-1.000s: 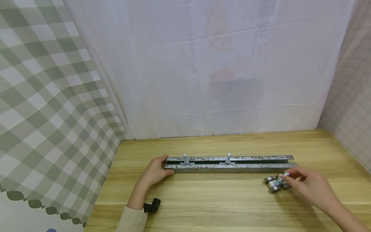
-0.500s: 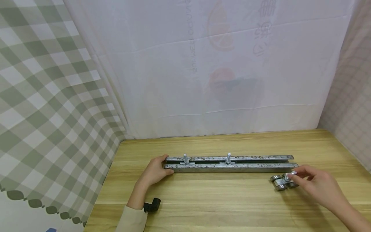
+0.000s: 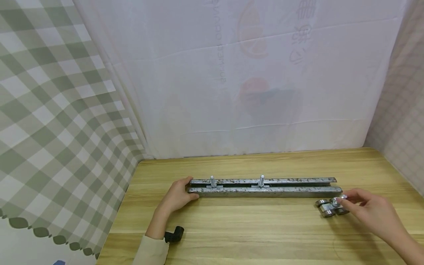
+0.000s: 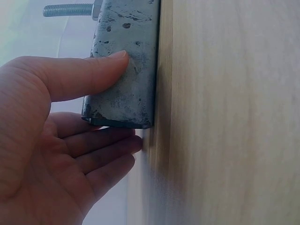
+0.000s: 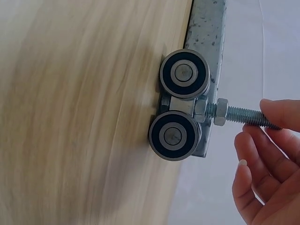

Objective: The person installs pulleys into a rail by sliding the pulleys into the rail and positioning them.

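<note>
A slotted steel channel rail [image 3: 288, 192] lies lengthwise across the wooden table. Two upright bolts, a left bolt [image 3: 213, 182] and a middle bolt [image 3: 261, 181], stick up through its slot from plates inside. My left hand [image 3: 175, 197] holds the rail's left end; in the left wrist view the thumb presses the near side and the other fingers extend past the end. In front of the rail's right end, my right hand [image 3: 372, 209] pinches the threaded stud of a four-wheeled roller trolley [image 5: 183, 105] between thumb and fingers. Its wheels point down, close over the tabletop.
Behind the wooden table [image 3: 248, 235] hangs a white printed sheet [image 3: 185, 92]. A green-and-white checked cloth [image 3: 66, 129] hangs on the left, and a pale grid-patterned cloth [image 3: 404, 110] on the right. A black angled piece [image 3: 175, 234] shows beside the left wrist.
My right hand has moved to the right with the roller trolley, along the front of the rail to its right end. The left hand and the rail stay in place.
</note>
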`<state>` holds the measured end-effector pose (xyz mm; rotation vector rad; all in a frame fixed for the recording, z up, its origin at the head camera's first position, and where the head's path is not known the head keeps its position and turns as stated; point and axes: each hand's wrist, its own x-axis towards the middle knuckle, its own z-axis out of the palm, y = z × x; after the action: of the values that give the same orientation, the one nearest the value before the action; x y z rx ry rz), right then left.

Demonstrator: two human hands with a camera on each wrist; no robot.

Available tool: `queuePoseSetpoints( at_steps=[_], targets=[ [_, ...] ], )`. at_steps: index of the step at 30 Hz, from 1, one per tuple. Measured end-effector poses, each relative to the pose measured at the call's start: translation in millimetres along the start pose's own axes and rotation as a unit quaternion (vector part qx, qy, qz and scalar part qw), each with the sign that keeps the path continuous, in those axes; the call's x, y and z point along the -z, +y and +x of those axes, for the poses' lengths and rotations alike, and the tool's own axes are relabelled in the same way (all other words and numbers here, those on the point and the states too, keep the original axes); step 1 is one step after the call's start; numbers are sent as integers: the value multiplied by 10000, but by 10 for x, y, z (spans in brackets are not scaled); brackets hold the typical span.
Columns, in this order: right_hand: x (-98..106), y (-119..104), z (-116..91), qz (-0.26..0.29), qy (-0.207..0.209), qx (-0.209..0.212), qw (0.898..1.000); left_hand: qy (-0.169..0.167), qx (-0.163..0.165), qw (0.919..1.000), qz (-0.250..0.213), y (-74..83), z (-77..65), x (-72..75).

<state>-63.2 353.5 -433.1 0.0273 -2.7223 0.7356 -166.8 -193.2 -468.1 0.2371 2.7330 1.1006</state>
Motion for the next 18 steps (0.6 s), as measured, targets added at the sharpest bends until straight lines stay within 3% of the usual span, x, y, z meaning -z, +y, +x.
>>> queuePoseSetpoints(
  at_steps=[11,18],
  targets=[
    [49,106,-15,46,204,-90,9997,1,-30,10000,2,3,2,-2],
    [88,192,-1,283,-66,-527,9982,-33,3,10000,-27,8,-6,2]
  ],
)
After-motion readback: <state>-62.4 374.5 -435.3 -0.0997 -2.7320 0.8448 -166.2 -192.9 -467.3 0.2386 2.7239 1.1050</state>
